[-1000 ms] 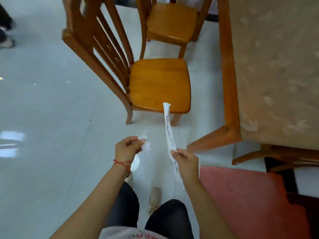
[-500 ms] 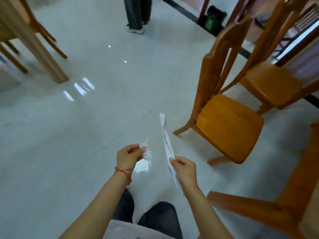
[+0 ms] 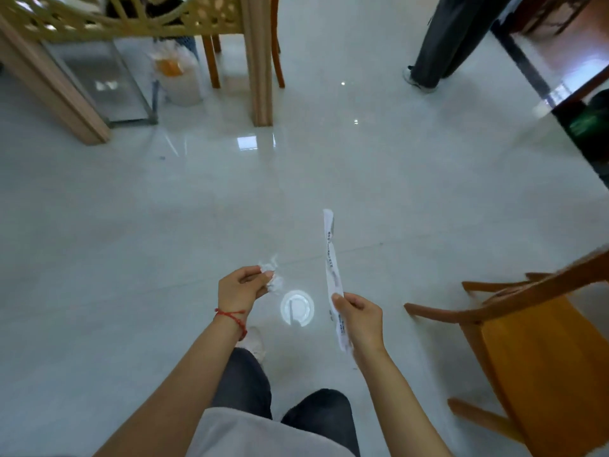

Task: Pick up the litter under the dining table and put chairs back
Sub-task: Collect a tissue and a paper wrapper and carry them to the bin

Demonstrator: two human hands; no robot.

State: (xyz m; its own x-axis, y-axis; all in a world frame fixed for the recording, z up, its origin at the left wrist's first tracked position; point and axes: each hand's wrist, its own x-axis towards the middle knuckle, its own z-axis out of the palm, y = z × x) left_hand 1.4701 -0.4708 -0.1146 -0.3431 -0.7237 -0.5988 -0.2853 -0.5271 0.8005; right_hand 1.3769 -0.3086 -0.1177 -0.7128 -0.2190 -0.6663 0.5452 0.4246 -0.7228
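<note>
My left hand, with a red string at the wrist, pinches a small crumpled white tissue at waist height. My right hand grips a long white printed paper wrapper near its lower end, so the strip stands upright above the fingers. One orange wooden chair stands at the right edge, its back toward me, apart from both hands. The dining table is out of view.
A bin lined with a clear bag stands far left beside a wooden screen post and a glass panel. A person's dark trouser legs stand at the far right. Glossy white floor tiles lie between.
My view has swung left, away from the table and chairs, toward the bin and the screen. Both hands keep the same hold on the tissue and the wrapper.
</note>
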